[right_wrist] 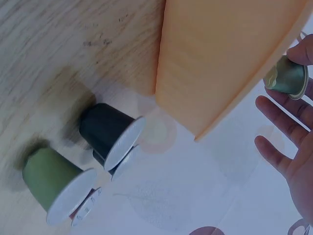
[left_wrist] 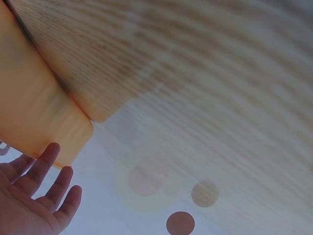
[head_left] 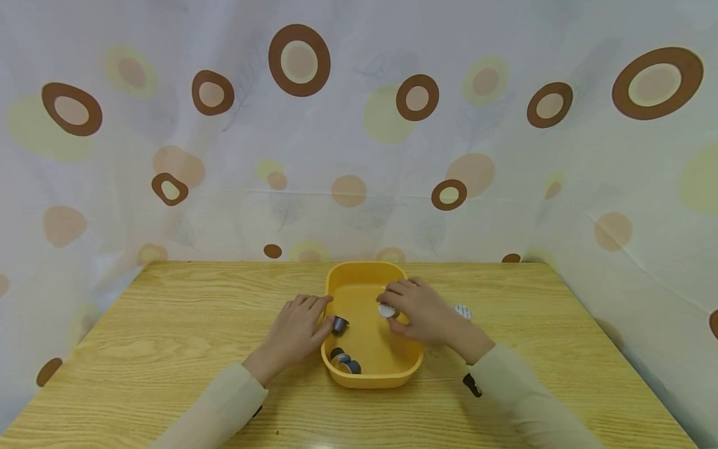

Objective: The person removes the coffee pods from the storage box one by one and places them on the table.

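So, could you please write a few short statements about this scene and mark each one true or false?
1. The right-hand grip holds a coffee capsule. True.
2. The left-hand grip is at the right side of the tray. False: it is at the tray's left side.
3. A light green capsule stands on the wood-grain table, outside the tray. True.
4. The capsule cluster in the tray lies in its far right corner. False: it lies in the near left corner.
5. The tray is blue. False: it is yellow in the head view.
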The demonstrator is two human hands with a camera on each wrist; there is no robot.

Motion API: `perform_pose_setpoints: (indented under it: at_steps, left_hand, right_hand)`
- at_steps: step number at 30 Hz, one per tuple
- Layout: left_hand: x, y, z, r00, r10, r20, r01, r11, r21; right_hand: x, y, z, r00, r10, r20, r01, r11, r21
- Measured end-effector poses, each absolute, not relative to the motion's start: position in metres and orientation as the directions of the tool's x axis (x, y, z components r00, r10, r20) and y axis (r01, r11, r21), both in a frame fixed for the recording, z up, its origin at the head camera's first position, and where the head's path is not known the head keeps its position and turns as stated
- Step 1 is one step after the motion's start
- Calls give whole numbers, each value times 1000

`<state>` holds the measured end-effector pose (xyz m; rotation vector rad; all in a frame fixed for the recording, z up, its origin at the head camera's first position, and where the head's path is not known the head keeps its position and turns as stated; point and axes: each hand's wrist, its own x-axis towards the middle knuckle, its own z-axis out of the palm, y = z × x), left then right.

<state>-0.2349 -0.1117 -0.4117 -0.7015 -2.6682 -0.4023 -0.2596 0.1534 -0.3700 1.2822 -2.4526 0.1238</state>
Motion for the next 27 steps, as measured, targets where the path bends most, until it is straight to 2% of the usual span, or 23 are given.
perform_pose_setpoints:
  at_steps: [8,19,27]
  left_hand:
    - [-237,-112,-414,-811,413,413,519,835,183]
    - [-237,-112,-413,-815,415,404,518,834,188]
    - [-237,-113,-414,-823,414,388,512,836,195]
  right_hand:
    - [-263,166,-365,-518,-744,422,-795,601,85]
    - [-267,197,-371,-556,-690,462,-755,652,65]
    - [-265,218,-378,-640,-642,422,-696,717,36]
